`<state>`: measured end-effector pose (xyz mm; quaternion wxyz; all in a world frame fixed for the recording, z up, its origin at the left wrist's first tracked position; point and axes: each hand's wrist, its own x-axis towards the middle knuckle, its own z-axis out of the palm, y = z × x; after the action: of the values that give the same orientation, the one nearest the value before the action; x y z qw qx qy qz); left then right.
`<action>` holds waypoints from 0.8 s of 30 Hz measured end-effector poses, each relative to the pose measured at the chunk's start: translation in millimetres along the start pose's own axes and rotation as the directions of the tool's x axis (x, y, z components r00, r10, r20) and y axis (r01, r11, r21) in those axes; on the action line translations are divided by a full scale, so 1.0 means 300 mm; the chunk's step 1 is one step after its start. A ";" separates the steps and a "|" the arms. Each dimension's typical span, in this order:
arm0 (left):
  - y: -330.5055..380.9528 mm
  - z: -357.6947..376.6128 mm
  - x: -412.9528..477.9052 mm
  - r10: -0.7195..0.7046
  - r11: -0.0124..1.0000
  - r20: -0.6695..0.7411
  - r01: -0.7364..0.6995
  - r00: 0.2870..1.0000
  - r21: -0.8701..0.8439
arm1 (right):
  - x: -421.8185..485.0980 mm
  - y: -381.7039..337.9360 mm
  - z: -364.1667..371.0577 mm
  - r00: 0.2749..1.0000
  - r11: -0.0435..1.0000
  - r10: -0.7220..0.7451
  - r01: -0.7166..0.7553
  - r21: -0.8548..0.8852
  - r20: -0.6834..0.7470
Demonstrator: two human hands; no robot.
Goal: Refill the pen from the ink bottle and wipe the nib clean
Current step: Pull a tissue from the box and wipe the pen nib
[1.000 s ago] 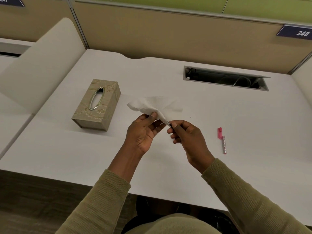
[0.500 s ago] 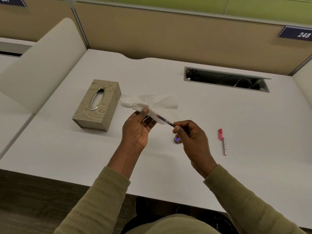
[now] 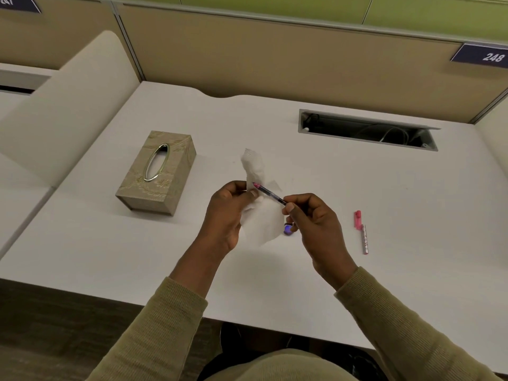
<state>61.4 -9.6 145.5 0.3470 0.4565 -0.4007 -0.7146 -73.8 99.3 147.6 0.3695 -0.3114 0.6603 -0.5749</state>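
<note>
Two hands raised — left hand [image 3: 229, 213] clutching tissue [image 3: 258, 215], right hand [image 3: 313, 224] pinching pen [image 3: 268, 193]

Tissue box [image 3: 156, 173] left of pen [image 3: 268, 193]

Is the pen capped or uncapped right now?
Uncapped: the pen shows a bare tip against the tissue, and its pink cap lies on the desk.

Both forearms in olive sleeves, reaching forward over the near edge of the desk [image 3: 343, 174], wrists bare. Left hand [image 3: 228, 213] raised, palm turned inward, fingers curled and closed around a tissue [image 3: 261, 221]. Right hand [image 3: 313, 224] just beside it, not touching, thumb and fingertips pinched on the back end of a pen [image 3: 270, 193], knuckles up.
</note>
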 end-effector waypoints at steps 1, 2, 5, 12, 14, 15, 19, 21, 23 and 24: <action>0.006 -0.002 -0.004 -0.019 1.000 0.018 0.019 1.000 -0.003 | 0.002 0.003 -0.005 1.000 1.000 0.001 -0.001 -0.003 -0.001; 0.015 -0.004 -0.010 -0.035 0.999 0.033 0.036 0.999 -0.014 | 0.003 0.005 -0.010 1.000 1.000 -0.001 0.001 -0.007 -0.003; 0.033 -0.019 -0.012 -0.107 0.985 0.058 0.114 0.993 -0.131 | 0.005 0.012 -0.022 1.000 0.999 -0.011 0.011 -0.035 -0.009; 0.054 -0.042 -0.032 -0.152 0.947 0.167 0.192 0.974 -0.256 | 0.002 0.012 -0.023 0.997 0.988 -0.076 0.074 -0.133 -0.013; 0.054 -0.027 -0.048 -0.127 0.977 0.204 0.157 0.971 -0.141 | 0.000 0.011 -0.019 0.997 0.986 -0.083 0.081 -0.148 -0.004; 0.047 -0.022 -0.048 -0.111 0.982 0.185 0.136 0.976 -0.127 | -0.003 0.011 -0.017 0.997 0.985 -0.083 0.082 -0.154 0.002; 0.028 0.008 -0.051 -0.042 0.984 0.055 0.051 0.998 -0.173 | -0.015 0.012 -0.008 0.996 0.977 -0.089 0.093 -0.193 0.027; 0.018 0.019 -0.050 -0.018 0.989 0.018 0.020 1.000 -0.147 | -0.023 0.014 -0.003 0.994 0.971 -0.103 0.110 -0.214 0.044; 0.017 0.028 -0.048 0.014 0.994 0.003 -0.014 1.000 -0.112 | -0.027 0.014 -0.002 0.989 0.954 -0.137 0.145 -0.262 0.049; 0.019 0.031 -0.048 0.023 0.994 0.005 -0.023 1.000 -0.105 | -0.029 0.014 -0.004 0.987 0.945 -0.152 0.160 -0.285 0.048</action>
<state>58.5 2.8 158.5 0.3776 0.4309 -0.3689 -0.7319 -70.2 107.7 144.7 0.2820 -0.4205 0.7055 -0.4959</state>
